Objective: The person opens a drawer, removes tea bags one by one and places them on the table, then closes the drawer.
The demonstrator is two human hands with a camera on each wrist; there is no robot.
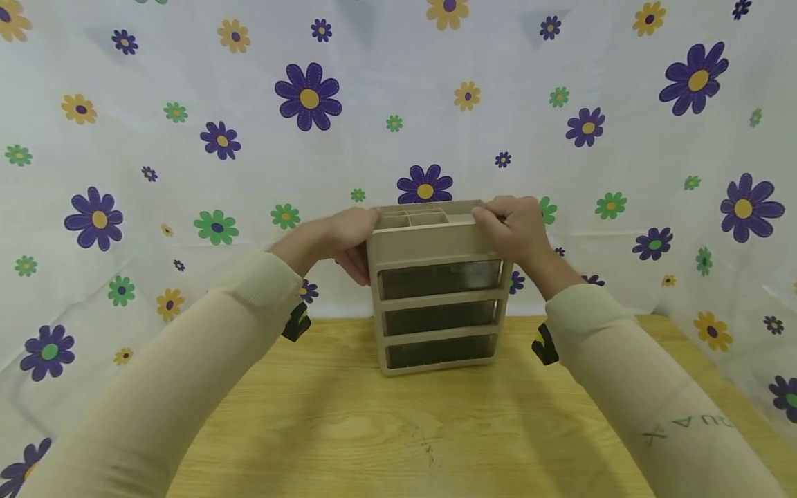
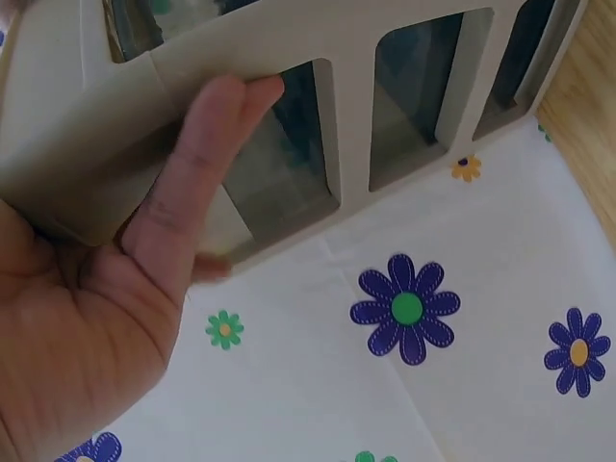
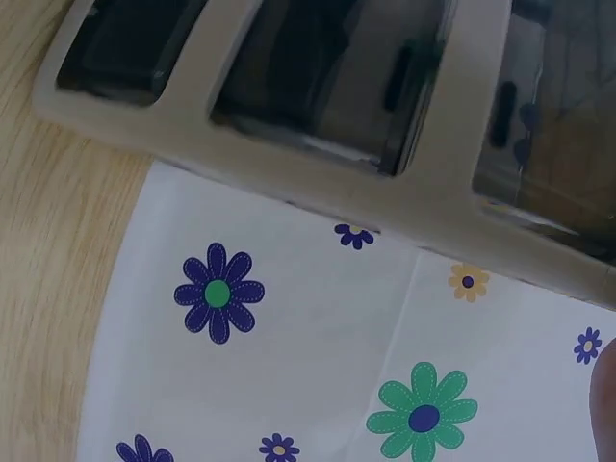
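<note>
Both hands (image 1: 515,228) gripping a drawer unit (image 1: 436,242) near counter's (image 1: 336,429) back edge, "X" on right sleeve (image 1: 641,387), wrist views revealing side openings (image 2: 409,106)

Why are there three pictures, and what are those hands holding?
There's no robot here, just a person. The picture showing both arms comes from a camera on the head. The two tilted close-ups come from cameras on the left and right wrists. The bare left hand and bare right hand grip the top of a boxy beige plastic drawer unit with three dark, see-through fronts. Below is a yellowish wooden table; I can't tell whether the unit's whole bottom touches. Behind is a white, flower-printed sheet.
</note>
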